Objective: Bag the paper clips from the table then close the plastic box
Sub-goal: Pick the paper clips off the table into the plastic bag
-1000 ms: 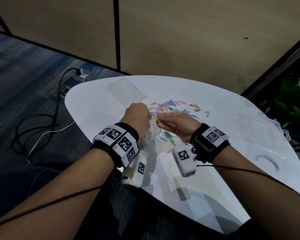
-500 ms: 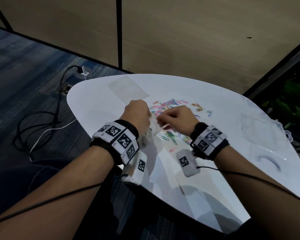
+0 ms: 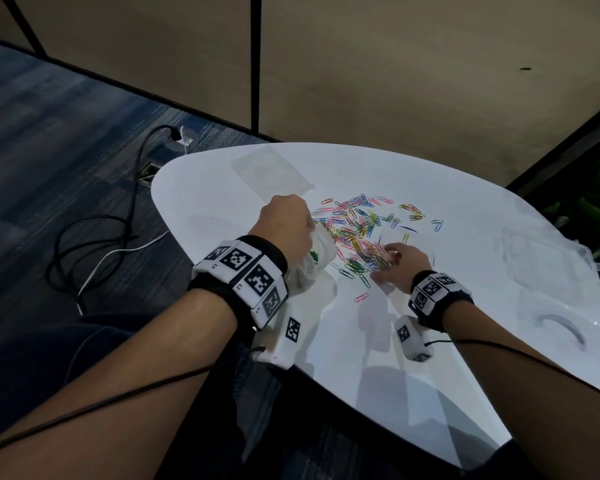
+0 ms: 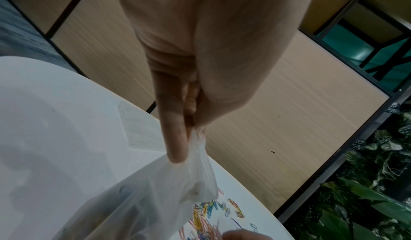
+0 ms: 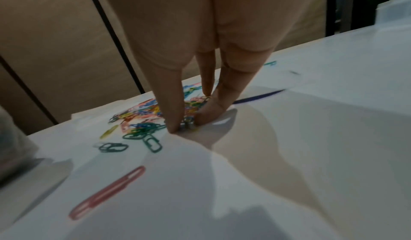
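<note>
Coloured paper clips (image 3: 359, 228) lie scattered in a heap in the middle of the white table (image 3: 465, 209). My left hand (image 3: 286, 230) pinches the rim of a clear plastic bag (image 3: 312, 261) at the heap's left edge; a few clips show inside it. The pinch on the bag (image 4: 177, 182) shows between thumb and finger in the left wrist view. My right hand (image 3: 394, 263) is down on the near side of the heap, fingertips (image 5: 175, 127) pinching a few clips (image 5: 188, 121) on the tabletop. The clear plastic box (image 3: 561, 261) lies open at the right.
A second flat clear bag (image 3: 271, 173) lies at the far left of the table. A single pink clip (image 3: 361, 297) lies apart, near me. Cables run over the carpet at the left. A beige partition stands behind the table, plants to the right.
My right hand has left the bag mouth and moved right and down onto the heap of clips. The left hand still holds the bag in the same spot.
</note>
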Demonstrator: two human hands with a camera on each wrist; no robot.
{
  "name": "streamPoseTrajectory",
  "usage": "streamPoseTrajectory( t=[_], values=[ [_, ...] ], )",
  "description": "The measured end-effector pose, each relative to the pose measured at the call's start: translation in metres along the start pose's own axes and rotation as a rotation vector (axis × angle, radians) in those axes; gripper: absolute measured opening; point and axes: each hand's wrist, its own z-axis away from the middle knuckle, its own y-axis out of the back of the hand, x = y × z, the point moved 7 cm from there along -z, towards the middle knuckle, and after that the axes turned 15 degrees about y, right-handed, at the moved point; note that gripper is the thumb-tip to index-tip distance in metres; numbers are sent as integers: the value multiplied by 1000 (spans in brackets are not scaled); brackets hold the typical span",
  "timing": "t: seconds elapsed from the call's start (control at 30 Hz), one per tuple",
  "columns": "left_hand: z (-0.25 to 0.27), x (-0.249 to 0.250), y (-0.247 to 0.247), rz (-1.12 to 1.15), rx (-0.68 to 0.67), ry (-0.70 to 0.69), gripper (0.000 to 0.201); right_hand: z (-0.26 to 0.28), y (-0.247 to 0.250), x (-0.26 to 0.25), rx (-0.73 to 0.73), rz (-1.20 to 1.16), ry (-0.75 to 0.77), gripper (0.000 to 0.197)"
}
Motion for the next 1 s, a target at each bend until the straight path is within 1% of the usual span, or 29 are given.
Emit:
streamPoseTrajectory(
  t=[0.1, 0.13, 0.23, 0.3, 0.4, 0.47, 0.57, 0.6, 0.67, 0.73, 0.77, 0.83, 0.87, 0.93, 1.0],
  values=[
    [0, 1, 0, -15, 5, -7, 27, -13, -7, -22, 12, 74, 122, 64],
    [-1, 1, 0, -21, 6, -9, 27, -16, -10, -28, 6, 106, 166, 58],
    [-1, 2, -1, -25, 0, -12, 28, -20, -13, -44, 7, 269, 274, 32],
    [-2, 3, -2, -25, -1, -9, 27, -21, -11, -46, 22, 321, 279, 20],
    [-2, 4, -4, -28, -4, -4, 26, -21, -2, -40, 57, 289, 218, 16],
    [-1, 3, -4, -25, -2, -1, 25, -19, 8, -26, 105, 166, 104, 13],
    [-2, 2, -4, -27, 4, -3, 27, -15, 13, 6, 133, -163, -113, 12],
    [-2, 2, -3, -29, 4, -3, 27, -13, 12, 13, 139, -337, -170, 11],
    [-2, 3, -4, -29, 1, -3, 27, -9, 7, 14, 162, -794, -255, 13],
    [-1, 4, -4, -18, -2, -2, 26, -5, 8, -4, 140, -1154, -238, 22],
    [-1, 4, -4, -17, -3, -3, 26, -3, 11, -19, 93, -1253, -208, 24],
    [-1, 5, -5, -13, -4, -2, 26, 3, 18, -54, -35, -1375, -117, 25],
    [0, 5, -5, -8, -3, 0, 26, 8, 19, -71, -97, -1412, -79, 24],
    [0, 6, -6, 1, -2, 3, 26, 20, 18, -104, -190, -1393, 3, 15],
    [1, 7, -7, 1, 1, -2, 27, 30, 12, -127, -201, -1283, 71, 8]
  ],
)
